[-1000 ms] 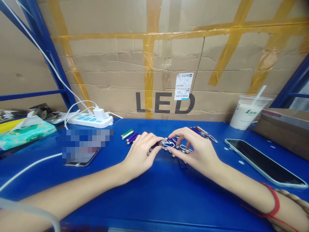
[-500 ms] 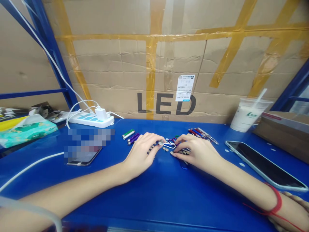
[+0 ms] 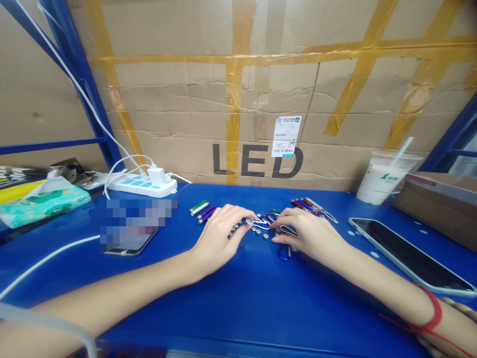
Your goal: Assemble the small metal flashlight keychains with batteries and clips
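My left hand [image 3: 220, 229] is closed around a small metal tube, perhaps a mini flashlight body, whose round open end [image 3: 249, 220] points toward me. Several small dark metal pieces [image 3: 234, 229] lie partly hidden behind its fingers. My right hand [image 3: 303, 229] hovers low over a small heap of carabiners, thumb and forefinger apart, with nothing visible between them. Just left of its thumb a button cell [image 3: 266, 236] lies on the table, and smaller cells [image 3: 256, 230] lie beside it. A blue carabiner [image 3: 283, 253] sticks out below the right hand.
Green, silver and purple tubes [image 3: 206, 214] lie left of my hands; red and silver ones [image 3: 306, 205] lie behind the right. A phone [image 3: 406, 256] and a drink cup [image 3: 383, 179] stand at the right. A power strip [image 3: 143, 185] and another phone [image 3: 130, 242] are at the left.
My right hand has shifted slightly right, off the button cell that was at its thumb tip; the cell now lies free on the table. My left hand still holds the tube.
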Tool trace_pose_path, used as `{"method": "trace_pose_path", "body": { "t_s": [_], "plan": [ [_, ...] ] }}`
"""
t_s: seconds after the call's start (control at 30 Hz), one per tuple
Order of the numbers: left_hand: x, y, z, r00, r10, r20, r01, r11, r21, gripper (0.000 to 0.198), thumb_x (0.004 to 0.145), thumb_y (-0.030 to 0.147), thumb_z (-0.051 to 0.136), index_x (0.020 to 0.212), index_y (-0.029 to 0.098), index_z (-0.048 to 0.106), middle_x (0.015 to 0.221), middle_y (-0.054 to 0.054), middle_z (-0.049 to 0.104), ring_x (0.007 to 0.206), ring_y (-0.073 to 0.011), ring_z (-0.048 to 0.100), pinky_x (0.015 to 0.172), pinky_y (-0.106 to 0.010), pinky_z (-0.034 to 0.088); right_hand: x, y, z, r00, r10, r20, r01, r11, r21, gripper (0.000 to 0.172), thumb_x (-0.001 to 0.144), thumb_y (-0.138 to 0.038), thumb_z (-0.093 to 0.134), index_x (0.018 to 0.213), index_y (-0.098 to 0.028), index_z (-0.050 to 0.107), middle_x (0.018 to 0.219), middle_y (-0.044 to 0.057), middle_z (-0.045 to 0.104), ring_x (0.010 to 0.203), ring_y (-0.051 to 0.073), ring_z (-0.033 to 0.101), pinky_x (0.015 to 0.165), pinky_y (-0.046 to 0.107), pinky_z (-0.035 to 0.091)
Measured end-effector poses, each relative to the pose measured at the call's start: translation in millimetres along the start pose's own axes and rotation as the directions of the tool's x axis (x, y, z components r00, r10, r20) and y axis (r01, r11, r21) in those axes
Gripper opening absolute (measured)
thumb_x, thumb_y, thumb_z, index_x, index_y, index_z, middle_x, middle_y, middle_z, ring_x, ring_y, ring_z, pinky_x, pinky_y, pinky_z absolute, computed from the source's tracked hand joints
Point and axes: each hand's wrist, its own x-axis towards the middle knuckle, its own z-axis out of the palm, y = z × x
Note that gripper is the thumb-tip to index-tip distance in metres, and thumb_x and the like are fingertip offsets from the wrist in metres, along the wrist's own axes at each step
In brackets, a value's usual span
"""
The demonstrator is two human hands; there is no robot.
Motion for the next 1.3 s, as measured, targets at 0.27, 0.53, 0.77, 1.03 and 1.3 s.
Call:
{"method": "trace_pose_path", "body": {
  "t_s": [0.27, 0.53, 0.77, 1.03, 1.3],
  "plan": [
    [0, -1, -0.2, 1.000, 0.005, -0.009, -0.005, 1.000, -0.003, 0.013, 0.089, 0.016, 0.048, 0.095, 0.020, 0.059, 0.095, -0.002, 0.067, 0.088, -0.0167, 0.058, 0.081, -0.032, 0.041, -1, 3, -4, 0.995, 0.041, 0.087, -0.039, 0.999, -0.029, 0.010, 0.076, -0.032, 0.066, 0.082, -0.027, 0.073, 0.092, 0.003, 0.069, 0.088, 0.022, 0.064, 0.070, 0.030, 0.050],
    [-1, -1, 0.7, 1.000, 0.009, 0.002, -0.009, 1.000, -0.007, 0.013, 0.089, 0.017, 0.048, 0.095, 0.019, 0.059, 0.096, -0.002, 0.067, 0.088, -0.0165, 0.058, 0.082, -0.031, 0.040, 1, 7, 9, 0.997, 0.034, 0.069, -0.041, 0.994, 0.103, 0.010, 0.079, -0.026, 0.062, 0.080, -0.024, 0.071, 0.096, 0.004, 0.066, 0.092, 0.021, 0.062, 0.080, 0.032, 0.049],
    [-1, -1, 1.1, 1.000, 0.010, 0.008, -0.010, 1.000, 0.007, 0.014, 0.089, 0.019, 0.048, 0.094, 0.019, 0.060, 0.095, -0.003, 0.068, 0.088, -0.0170, 0.058, 0.082, -0.032, 0.041, 3, 9, 15, 0.997, 0.061, 0.044, -0.070, 0.966, 0.247, 0.011, 0.076, -0.030, 0.065, 0.074, -0.021, 0.071, 0.092, 0.006, 0.065, 0.085, 0.020, 0.063, 0.077, 0.031, 0.050],
    [-1, -1, 0.9, 0.998, 0.052, 0.037, -0.053, 0.998, 0.034, 0.016, 0.087, 0.023, 0.053, 0.099, 0.020, 0.063, 0.095, -0.002, 0.070, 0.088, -0.0175, 0.057, 0.080, -0.032, 0.040, -1, -15, 0, 0.967, -0.112, -0.228, 0.171, 0.951, 0.259, 0.007, 0.075, -0.023, 0.064, 0.071, -0.023, 0.070, 0.091, 0.004, 0.067, 0.085, 0.018, 0.062, 0.077, 0.030, 0.050],
    [-2, -2, 2.8, 0.993, 0.114, 0.042, -0.117, 0.991, 0.059, 0.020, 0.086, 0.030, 0.056, 0.100, 0.020, 0.066, 0.084, -0.002, 0.070, 0.080, -0.0170, 0.056, 0.073, -0.031, 0.039, -5, -23, -8, 0.758, -0.237, -0.608, 0.401, 0.904, 0.147, 0.006, 0.078, -0.019, 0.062, 0.079, -0.021, 0.068, 0.085, 0.005, 0.068, 0.077, 0.015, 0.061, 0.071, 0.028, 0.053]
  ]
}}
